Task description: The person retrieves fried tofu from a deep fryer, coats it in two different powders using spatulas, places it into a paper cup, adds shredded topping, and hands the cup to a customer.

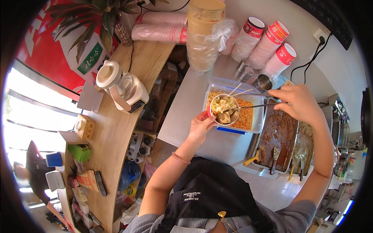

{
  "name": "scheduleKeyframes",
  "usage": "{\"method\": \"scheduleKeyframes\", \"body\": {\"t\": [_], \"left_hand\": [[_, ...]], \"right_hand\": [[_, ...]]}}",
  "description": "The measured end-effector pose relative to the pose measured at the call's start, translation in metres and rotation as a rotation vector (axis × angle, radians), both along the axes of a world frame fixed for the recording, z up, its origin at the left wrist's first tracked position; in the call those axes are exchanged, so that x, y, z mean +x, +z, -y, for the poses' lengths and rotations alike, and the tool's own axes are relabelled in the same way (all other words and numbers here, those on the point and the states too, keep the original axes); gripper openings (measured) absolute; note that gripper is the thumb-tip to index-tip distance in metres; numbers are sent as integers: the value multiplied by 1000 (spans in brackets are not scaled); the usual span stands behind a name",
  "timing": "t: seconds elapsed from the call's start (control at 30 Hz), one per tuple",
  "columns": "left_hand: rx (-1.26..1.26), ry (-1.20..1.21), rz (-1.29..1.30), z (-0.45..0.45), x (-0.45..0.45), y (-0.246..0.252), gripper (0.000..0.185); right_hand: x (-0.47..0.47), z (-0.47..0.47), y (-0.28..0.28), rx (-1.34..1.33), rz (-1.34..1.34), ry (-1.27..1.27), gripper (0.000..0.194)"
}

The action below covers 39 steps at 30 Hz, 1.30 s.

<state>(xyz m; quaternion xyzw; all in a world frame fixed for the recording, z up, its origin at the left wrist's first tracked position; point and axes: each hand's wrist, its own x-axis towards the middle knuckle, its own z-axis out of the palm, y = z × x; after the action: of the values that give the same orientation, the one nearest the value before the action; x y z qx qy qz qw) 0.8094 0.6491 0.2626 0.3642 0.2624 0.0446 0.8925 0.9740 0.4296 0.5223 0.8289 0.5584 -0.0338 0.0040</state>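
Note:
My left hand grips a paper cup by its side. In the cup lie shredded cabbage and chunks of food, and two thin wooden sticks poke out at its top. My right hand holds metal tongs, whose tips reach the cup's right side and its food. Beneath the cup stands a clear plastic container with orange shredded food inside.
Right of the container are metal trays of brown sauce with spatulas. Behind stand metal shakers, a metal cup and stacked paper cups. An electric kettle is on the wooden counter at left; a person is beyond it.

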Motion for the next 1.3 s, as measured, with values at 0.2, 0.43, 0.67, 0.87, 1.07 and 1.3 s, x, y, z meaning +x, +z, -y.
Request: {"method": "scheduleKeyframes", "body": {"t": [0.2,0.43,0.67,0.87,1.07,1.3], "left_hand": [[17,-18,-14,3,2,3,36],[39,3,-49,7,5,1,32],[46,8,-46,9,7,-1,34],[64,14,-36,10,0,-7,32],[0,3,-11,8,-9,-17,36],[-74,145,18,0,-48,-14,38]], "right_hand": [[-12,13,-56,148,-135,-79,31],[-24,20,-72,307,-340,-211,33],[-30,32,-96,383,-408,-324,33],[-32,47,-120,426,-589,-495,33],[-40,72,-150,546,-783,-657,32],[-54,130,-203,657,-703,-834,34]]}}
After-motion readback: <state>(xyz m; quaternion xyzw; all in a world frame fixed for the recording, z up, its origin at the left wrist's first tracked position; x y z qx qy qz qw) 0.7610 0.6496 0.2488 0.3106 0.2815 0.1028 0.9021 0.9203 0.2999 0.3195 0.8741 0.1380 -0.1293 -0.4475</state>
